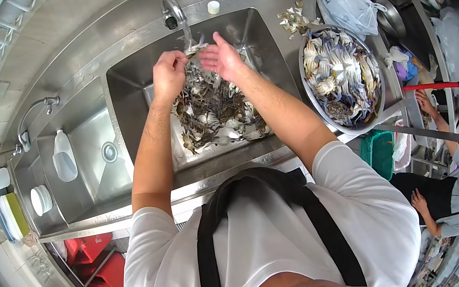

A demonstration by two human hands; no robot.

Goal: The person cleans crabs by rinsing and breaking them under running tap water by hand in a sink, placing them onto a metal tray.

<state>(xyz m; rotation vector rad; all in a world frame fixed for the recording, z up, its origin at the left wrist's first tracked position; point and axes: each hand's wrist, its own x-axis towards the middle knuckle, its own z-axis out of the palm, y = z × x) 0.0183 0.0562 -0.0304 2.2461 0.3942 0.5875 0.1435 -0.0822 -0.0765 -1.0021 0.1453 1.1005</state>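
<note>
My left hand [169,76] is closed in a pinch just below the running faucet [173,11]. A pale crab piece [194,49] shows at its fingertips, under the water. To its right, my right hand [222,60] is open, palm turned inward and fingers stretched towards the crab piece; whether they touch it I cannot tell. Below both hands, a heap of dark and whitish crabs [217,116] fills much of the steel sink basin [132,78]. A large metal bowl [310,88] on the right counter is piled with cleaned-looking crab pieces [342,66].
A tied plastic bag [348,6] and some crab scraps [294,18] lie behind the bowl. A white cap [213,7] stands near the faucet. In the left basin is a cut white jug [64,158]. Another person [448,195] stands at the right by shelves.
</note>
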